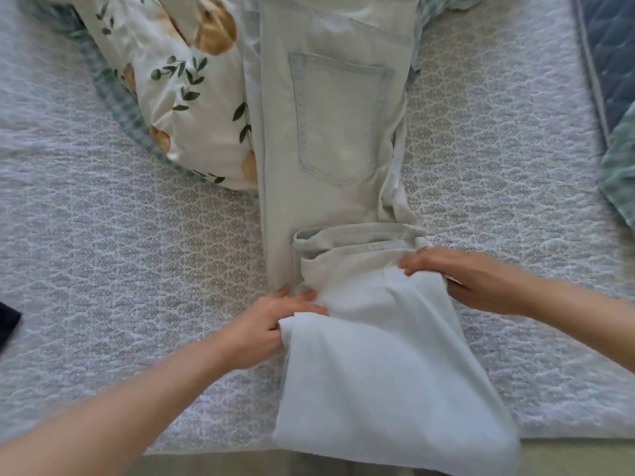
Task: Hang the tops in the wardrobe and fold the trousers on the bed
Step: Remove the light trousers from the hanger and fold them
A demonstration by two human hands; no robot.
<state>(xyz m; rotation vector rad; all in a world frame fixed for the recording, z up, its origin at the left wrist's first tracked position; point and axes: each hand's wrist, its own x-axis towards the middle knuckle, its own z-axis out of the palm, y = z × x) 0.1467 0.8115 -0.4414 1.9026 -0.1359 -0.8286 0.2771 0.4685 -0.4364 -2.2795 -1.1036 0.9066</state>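
Left grip (275,317) was closed on the near left edge of the trousers (330,187), fingers curled into the cloth. Right grip (467,280) pinched the opposite edge, fingers over the top, thumb apparently tucked beneath.

Trousers lay lengthwise on the bed (137,235), legs doubled back, hems (357,235) just beyond both grips. The doubled end overhung the bed's near edge, blurred.

Judged: pale denim, soft, limp, moderately heavy, not slippery. Best held at both side seams to align the layers.

Beyond the hems, the back pocket (338,118) faced up. Floral pillow (178,80) touched the trousers' far left side; whether it ran underneath, unclear. Waistband was cut off at the top.

Dark cloth (7,324), well left of the trousers, was unidentifiable. Wardrobe and tops were out of view.
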